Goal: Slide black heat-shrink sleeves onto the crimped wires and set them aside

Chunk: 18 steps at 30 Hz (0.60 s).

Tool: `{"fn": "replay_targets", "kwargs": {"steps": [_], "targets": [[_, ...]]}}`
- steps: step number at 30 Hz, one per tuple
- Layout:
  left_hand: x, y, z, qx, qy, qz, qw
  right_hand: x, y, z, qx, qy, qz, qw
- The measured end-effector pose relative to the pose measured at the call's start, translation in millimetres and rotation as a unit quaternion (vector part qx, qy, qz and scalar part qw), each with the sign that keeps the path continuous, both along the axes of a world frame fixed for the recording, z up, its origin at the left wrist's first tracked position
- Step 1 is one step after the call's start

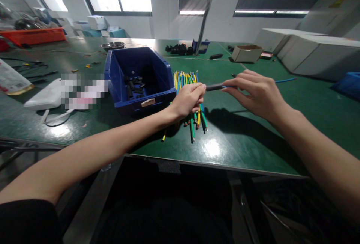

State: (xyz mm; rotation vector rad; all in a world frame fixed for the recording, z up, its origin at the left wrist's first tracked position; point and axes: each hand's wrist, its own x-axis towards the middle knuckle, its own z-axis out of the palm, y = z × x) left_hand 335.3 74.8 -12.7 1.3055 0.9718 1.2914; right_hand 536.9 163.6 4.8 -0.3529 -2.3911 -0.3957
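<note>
My left hand (189,99) is closed in a pinch on one end of a short black sleeve (214,86). My right hand (257,93) pinches a blue wire (285,80) that runs out to the right behind it and enters the sleeve at its fingertips. Both hands hover just above a bundle of green, yellow and blue wires (194,118) lying on the green table (242,139). A blue bin (139,79) with several short black sleeves inside stands left of the left hand.
A white flat object (46,95) lies at the left, a cardboard box (247,52) and black parts (178,48) at the back, an orange tray (35,35) far left. White cabinets (309,50) stand at the right. The table's front edge (213,165) runs below my arms.
</note>
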Motion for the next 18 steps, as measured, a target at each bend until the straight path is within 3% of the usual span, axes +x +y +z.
{"fn": "replay_targets", "kwargs": {"steps": [5,8,13,18], "targets": [[-1.2,-1.3,-4.0,0.068,0.095,0.031,0.993,4.2,-1.5,-3.8,0.021,0.036,-0.106,0.993],[-2.0,-1.3,-5.0,0.068,0.106,0.043,0.991,3.6,-3.9,-4.4,0.034,0.037,-0.14,0.989],[0.3,-3.2,-1.3,0.061,0.066,0.008,0.996,10.9,2.5,5.5,0.041,0.019,-0.103,0.994],[1.1,-3.1,-1.0,0.051,0.046,0.016,0.998,20.3,15.6,12.5,0.026,0.066,-0.057,0.996]]}}
